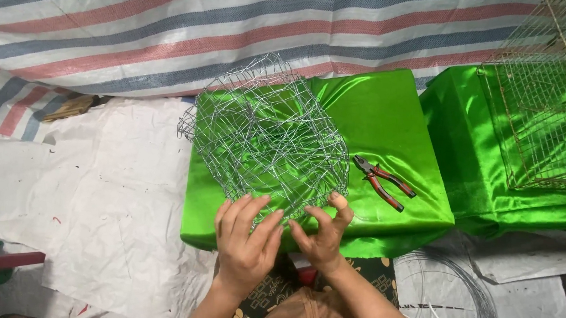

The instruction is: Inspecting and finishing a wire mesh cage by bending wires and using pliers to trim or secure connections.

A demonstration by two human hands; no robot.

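A crumpled mesh (268, 136) of thin grey wire lies on a green block (385, 112) draped in shiny cloth, filling the block's left half. Both hands meet at the mesh's near edge, at 6 o'clock from its centre. The left hand (247, 239) lies palm down with fingers spread and fingertips touching the lowest wires; whether it pinches any wire cannot be told. The right hand (323, 232) is at 3 o'clock from the left, nearly touching it, fingers curled and thumb raised against the mesh rim, seemingly gripping a strand there. Pliers (382, 181) with red handles lie on the block at 3 o'clock from the mesh, just beside it, apart from both hands. A second green block (465, 146) stands farther toward 3 o'clock, bearing a wire cage (542, 93). A striped tarp (174, 30) hangs at 12 o'clock, white sheeting (106, 197) covers the ground at 9 o'clock, and a wire coil (473, 291) lies at 5 o'clock.
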